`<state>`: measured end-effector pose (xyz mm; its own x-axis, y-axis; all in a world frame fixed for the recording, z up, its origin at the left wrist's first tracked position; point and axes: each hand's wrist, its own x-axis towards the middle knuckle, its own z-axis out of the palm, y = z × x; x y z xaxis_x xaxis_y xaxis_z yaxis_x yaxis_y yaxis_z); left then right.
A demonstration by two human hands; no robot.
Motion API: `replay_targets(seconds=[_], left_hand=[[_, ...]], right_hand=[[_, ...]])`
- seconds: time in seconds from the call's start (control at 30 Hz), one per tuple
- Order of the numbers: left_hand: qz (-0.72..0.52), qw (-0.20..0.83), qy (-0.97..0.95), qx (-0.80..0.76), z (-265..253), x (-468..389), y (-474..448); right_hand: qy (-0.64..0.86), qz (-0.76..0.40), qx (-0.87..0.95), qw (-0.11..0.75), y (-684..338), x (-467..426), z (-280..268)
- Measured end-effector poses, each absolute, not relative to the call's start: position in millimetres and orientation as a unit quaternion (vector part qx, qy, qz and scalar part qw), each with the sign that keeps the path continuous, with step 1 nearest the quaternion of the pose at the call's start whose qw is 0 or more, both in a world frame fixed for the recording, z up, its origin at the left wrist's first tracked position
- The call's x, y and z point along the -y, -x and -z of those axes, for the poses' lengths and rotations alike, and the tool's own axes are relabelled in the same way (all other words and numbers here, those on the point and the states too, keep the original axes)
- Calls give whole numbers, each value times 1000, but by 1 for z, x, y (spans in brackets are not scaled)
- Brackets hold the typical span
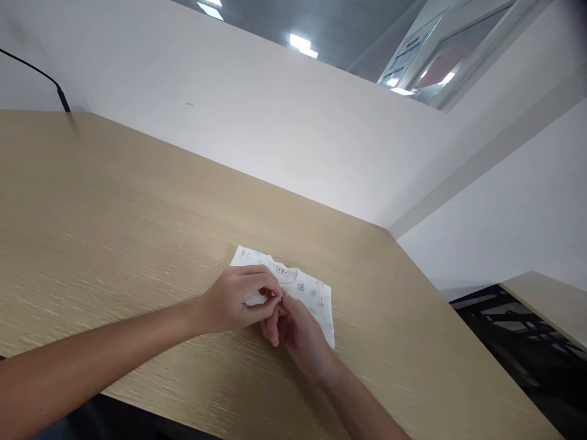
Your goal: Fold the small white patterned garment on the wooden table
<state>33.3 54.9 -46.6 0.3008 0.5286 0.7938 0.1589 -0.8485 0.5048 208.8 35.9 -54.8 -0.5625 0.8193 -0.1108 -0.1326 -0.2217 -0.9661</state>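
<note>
A head-worn camera looks down, tilted, at a light wooden table (114,244) with a fine straight grain and a matte finish. Near the middle of it lies a small white garment (306,292), folded into a flat, roughly rectangular packet. The cloth looks soft and thin, printed with tiny pale green and pink motifs, and a small label shows at its neckline on the far edge.

Both bare forearms reach in from the near side and meet over the garment's near-left part. The left hand (233,301) is curled closed, thumb and fingertips pinching a bit of the fabric's edge. The right hand (298,333) rests on the cloth just beside it, fingers bent inward and touching the left fingertips; it seems to press the fabric flat so the fold holds, though whether it grips any cloth cannot be told.

A plain white wall (275,122) rises behind the table. A thin black cable (41,76) stands at the far left corner. At far right, a second tabletop (550,305) shows.
</note>
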Motion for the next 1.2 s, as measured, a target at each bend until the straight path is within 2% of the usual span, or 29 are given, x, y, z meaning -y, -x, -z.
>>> replay_targets(seconds=[0.33,0.6,0.73,0.87,0.93,1.03,1.1,1.2], left_hand=[[-551,184,-782,-226,43,-53,-34],[-547,194,-777,-243,41,-55,-30],[-526,194,-778,-283,45,-63,-22],[-484,189,-789,-328,52,-77,-16],[-458,188,-797,-346,56,-84,-13],[-396,199,-822,-357,62,-93,-9],[-357,205,-845,-340,67,-97,-6],[-333,204,-868,-308,71,-100,-4]], right_hand=[[316,-718,524,332,-209,-36,51],[321,-680,559,351,-211,-38,49],[352,-625,559,416,-225,-54,44],[396,-497,595,493,-247,-81,49],[429,-402,657,472,-258,-92,56],[443,-282,761,381,-265,-100,65],[428,-244,806,327,-265,-101,68],[410,-234,832,291,-263,-98,66]])
